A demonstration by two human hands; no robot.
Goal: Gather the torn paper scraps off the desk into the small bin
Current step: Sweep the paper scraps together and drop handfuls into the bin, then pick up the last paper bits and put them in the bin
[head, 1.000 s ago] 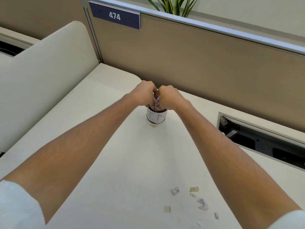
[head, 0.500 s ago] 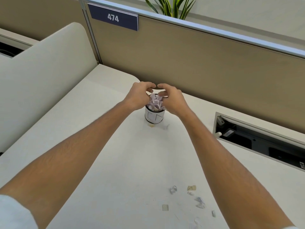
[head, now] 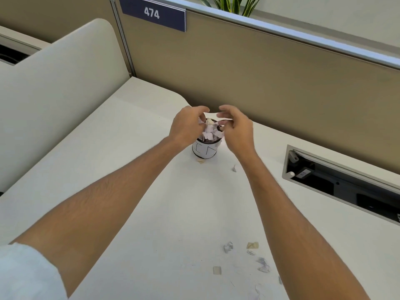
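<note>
My left hand (head: 187,126) and right hand (head: 237,128) hover over the bin (head: 204,149), fingers loosely curled, gripping nothing I can see. The small round white bin brims with crumpled scraps (head: 209,132). More torn scraps (head: 246,255) litter the smooth desk (head: 129,169). A navy sign (head: 152,14) reads "474".

Small bin (head: 204,150) seen white with black line pattern, dark rim. Scraps in bin (head: 211,132) noted pale lilac and white. Loose desk scraps (head: 228,247) recorded grey-white, two tan. Desk (head: 129,169) logged cream. Partition (head: 270,87) noted tan; sign (head: 152,14) navy, white "474". Sleeve (head: 26,276) recorded white.
</note>
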